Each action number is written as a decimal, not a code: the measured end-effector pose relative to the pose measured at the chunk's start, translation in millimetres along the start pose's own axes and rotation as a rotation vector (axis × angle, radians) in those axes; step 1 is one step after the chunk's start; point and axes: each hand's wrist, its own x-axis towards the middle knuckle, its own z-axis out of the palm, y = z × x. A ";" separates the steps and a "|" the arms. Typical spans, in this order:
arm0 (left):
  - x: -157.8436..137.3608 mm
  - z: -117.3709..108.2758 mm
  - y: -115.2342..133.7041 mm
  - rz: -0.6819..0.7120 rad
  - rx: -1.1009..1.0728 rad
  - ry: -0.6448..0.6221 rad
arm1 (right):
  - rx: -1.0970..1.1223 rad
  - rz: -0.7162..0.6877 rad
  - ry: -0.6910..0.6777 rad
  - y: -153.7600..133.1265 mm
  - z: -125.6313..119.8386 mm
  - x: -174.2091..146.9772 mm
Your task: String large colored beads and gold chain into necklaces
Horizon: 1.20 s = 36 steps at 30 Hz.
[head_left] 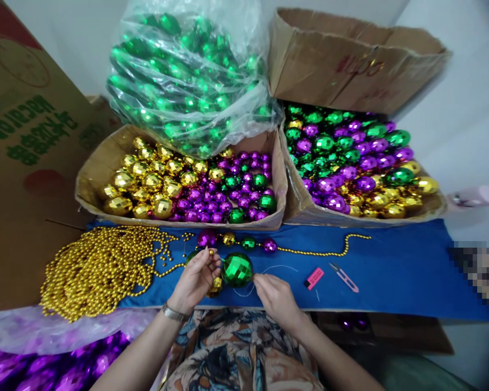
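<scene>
A large faceted green ball (237, 270) hangs between my two hands, above the blue cloth. On its left, my left hand (199, 276) is closed, with a small gold bead (212, 252) at the fingertips. My right hand (277, 300) is closed in a pinch at the ball's right edge, where a thin white thread (283, 266) loops out. Partly behind my left hand are a gold ball (214, 286) and a darker green one. Just beyond lies a string of purple, gold and green balls (248, 243) that ends in a gold bead chain (313, 252).
A heap of gold bead chains (98, 271) lies at left. On the right are a pink eraser-like block (314, 278) and thread snips (344, 277). Behind stand cardboard boxes of gold, purple and green balls (179, 187), (362, 163), under a plastic bag of green balls (187, 87).
</scene>
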 end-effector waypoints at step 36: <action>6.7 7.6 -18.2 0.122 0.091 0.036 | 0.008 0.072 0.007 6.6 2.7 -4.6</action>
